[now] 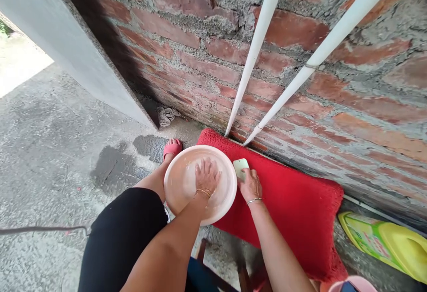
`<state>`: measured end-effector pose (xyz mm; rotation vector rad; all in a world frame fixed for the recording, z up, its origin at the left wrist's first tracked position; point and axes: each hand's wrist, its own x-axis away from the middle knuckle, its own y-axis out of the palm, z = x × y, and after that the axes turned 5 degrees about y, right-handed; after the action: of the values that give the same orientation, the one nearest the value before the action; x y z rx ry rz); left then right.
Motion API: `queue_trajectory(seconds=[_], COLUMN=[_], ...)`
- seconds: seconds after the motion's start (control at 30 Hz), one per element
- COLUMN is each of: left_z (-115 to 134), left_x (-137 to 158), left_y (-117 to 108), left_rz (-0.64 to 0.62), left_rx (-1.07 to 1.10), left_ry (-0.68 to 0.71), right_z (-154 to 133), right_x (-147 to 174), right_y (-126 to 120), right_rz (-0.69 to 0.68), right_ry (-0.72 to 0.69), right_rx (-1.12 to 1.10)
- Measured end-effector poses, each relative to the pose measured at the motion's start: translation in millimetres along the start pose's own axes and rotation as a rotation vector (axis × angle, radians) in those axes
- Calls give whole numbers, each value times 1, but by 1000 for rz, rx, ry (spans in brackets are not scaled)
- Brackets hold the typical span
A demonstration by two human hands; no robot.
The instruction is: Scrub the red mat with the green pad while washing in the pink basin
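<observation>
One brick wall [216,61] fills the rear of the work area: rough red bricks, grey mortar smeared unevenly over the joints. Below it lies the concrete floor [50,150], coarse and grey, with dark wet patches near my foot. A smooth, pale grey panel [80,56] leans at upper left. My surface [293,212] is rectangular and covered in red, with a shaggy pile along its edges. Two white pipes [254,56], straight and round, run down the wall behind it.

At lower right, a yellow plastic container [405,245] lies near the surface. Its green and white label [370,243] carries writing, tilted and too blurred to read. The round, pale pink basin [180,172] overlaps the left end of the surface; its wall is smooth, its rim rolled, and it holds whitish liquid. A pink slipper [172,147] shows beyond the rim, a pale coil [167,116] near the panel's foot.

My left hand [207,177] is inside the basin, fingers spread wide, palm down. My right hand [251,185] is beside the basin, fingers narrowed on a pale green slab [240,166], flat with rounded corners, above the red cover.
</observation>
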<state>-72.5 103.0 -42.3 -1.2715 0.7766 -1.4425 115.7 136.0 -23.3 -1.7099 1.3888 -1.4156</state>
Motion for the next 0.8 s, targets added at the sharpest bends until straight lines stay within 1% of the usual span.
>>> queue_trajectory(seconds=[0.07, 0.13, 0.2, 0.23, 0.27, 0.33, 0.43, 0.5, 0.57, 0.6, 0.67, 0.7, 0.73, 0.8], left_z=[1, 2, 2, 1, 1, -1, -4, -6, -7, -7, -7, -7, -7, -7], left_x=[0, -1, -1, -1, -1, -2, -3, -4, -3, -3, -2, -2, -2, -2], left_y=[0, 1, 3, 5, 7, 11, 17, 21, 23, 24, 26, 27, 27, 29], left_rz=[-4, -4, 2, 8, 20, 54, 101, 136, 191, 225, 280, 295, 301, 289], left_rx=[-29, -43, -34, -29, -27, -30, -44, -56, -72, -78, -86, -87, -85, -76], left_ry=[-6, -3, 2, 7, 8, 13, 24, 37, 51, 59, 86, 96, 100, 93], right_z=[23, 46, 59, 60, 56, 37, -9, -36, -50, -51, -40, -30, -17, 14], right_x=[6, 12, 16, 15, 12, 1, -28, -48, -61, -64, -62, -58, -53, -41], right_y=[-4, -9, -12, -13, -12, -10, -4, -2, -1, -1, -3, -4, -7, -13], right_rz=[52, 107, 162, 186, 200, 192, 137, 85, 31, 14, 27, 52, 83, 152], right_ry=[65, 171, 261, 278, 267, 170, -43, -144, -207, -228, -229, -193, -131, 43], right_rx=[-12, -47, -89, -109, -129, -162, -176, -146, -94, -71, -51, -55, -66, -96])
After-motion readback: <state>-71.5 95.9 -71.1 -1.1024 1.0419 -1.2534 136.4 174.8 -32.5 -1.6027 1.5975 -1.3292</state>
